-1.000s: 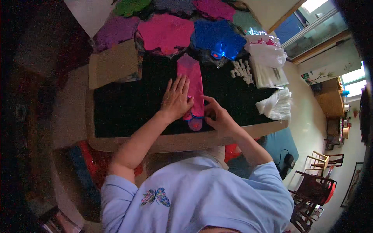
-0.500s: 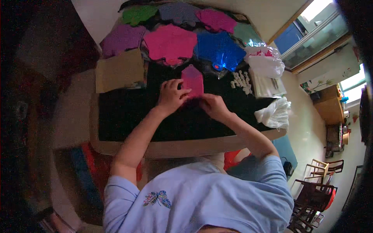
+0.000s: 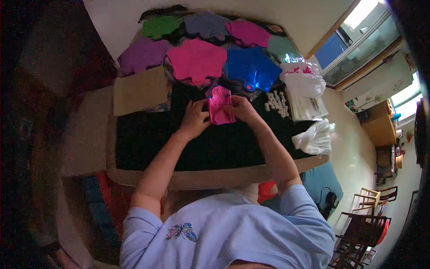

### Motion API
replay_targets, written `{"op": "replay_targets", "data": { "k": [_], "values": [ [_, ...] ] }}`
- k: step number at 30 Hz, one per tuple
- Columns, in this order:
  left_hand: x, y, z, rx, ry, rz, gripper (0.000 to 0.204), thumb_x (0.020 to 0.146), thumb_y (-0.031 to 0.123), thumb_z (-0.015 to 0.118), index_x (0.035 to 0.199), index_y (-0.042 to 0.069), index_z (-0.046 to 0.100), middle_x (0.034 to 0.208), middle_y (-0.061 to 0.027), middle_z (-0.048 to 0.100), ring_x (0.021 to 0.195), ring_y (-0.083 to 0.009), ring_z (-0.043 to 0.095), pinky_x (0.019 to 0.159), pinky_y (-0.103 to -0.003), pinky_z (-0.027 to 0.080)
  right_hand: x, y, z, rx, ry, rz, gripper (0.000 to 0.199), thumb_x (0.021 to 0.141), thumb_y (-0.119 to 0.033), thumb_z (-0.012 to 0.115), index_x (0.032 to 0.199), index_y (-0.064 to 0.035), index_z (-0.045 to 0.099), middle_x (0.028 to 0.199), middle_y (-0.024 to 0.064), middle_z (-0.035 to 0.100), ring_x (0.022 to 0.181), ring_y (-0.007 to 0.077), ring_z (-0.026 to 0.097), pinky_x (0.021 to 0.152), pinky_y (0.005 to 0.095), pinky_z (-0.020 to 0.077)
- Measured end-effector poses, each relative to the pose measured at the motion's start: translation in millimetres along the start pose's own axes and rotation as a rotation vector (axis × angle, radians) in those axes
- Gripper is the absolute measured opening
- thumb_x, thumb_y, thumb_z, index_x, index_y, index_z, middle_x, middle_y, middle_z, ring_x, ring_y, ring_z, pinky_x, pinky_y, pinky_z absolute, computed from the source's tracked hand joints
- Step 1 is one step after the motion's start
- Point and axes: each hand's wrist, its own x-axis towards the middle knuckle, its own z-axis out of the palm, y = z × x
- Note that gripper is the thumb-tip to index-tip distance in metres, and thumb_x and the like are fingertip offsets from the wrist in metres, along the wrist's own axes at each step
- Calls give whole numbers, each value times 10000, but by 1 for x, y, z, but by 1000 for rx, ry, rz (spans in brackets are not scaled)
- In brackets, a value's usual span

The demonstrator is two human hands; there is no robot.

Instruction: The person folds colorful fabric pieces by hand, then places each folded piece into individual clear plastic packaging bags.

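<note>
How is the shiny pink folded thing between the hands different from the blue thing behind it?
The pink folded thing is pink, the blue thing blue. The pink folded thing looks narrower; the blue thing spreads wider. The left hand and right hand are at the pink folded thing, but neither is on the blue thing. Both have shiny patches.
</note>
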Motion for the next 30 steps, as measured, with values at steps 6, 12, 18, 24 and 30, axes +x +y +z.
{"op": "replay_targets", "data": {
  "k": [6,12,18,24,30],
  "values": [
    [2,8,8,-784,437,-301,267,778,169,614,968,-15,582,1058,-142,551,926,-217,577,776,-355,484,-24,-3,11,398,68,-227,194,816,-87,588,980,11,556,867,11,595,813,93,538,735,261,445],
    [-3,18,0,-1196,-132,-316,183,844,131,512,939,2,601,742,-103,641,662,-206,637,597,-295,519,-34,-14,11,500,113,-228,199,815,-64,589,1001,-3,557,881,19,586,847,97,532,767,254,432],
    [-7,25,-18,-1326,-399,-432,220,865,130,444,933,-10,600,802,-142,647,669,-215,641,600,-297,525,-39,-24,7,598,46,-187,180,833,-129,569,961,-3,569,933,6,562,862,68,504,756,231,409],
    [-4,30,-34,-1409,-255,-458,241,868,203,486,934,4,604,721,-93,632,661,-190,622,592,-272,502,-46,-24,-5,540,-174,-269,227,855,-178,548,991,3,566,962,40,563,882,96,519,780,246,417],
    [-4,21,-20,-1127,-63,-543,245,855,275,549,903,45,621,747,3,598,625,-88,532,604,-227,418,-41,-23,-2,526,-50,2,315,902,-246,469,1098,-1,500,1002,59,573,886,112,534,785,256,429]
  ]
}}
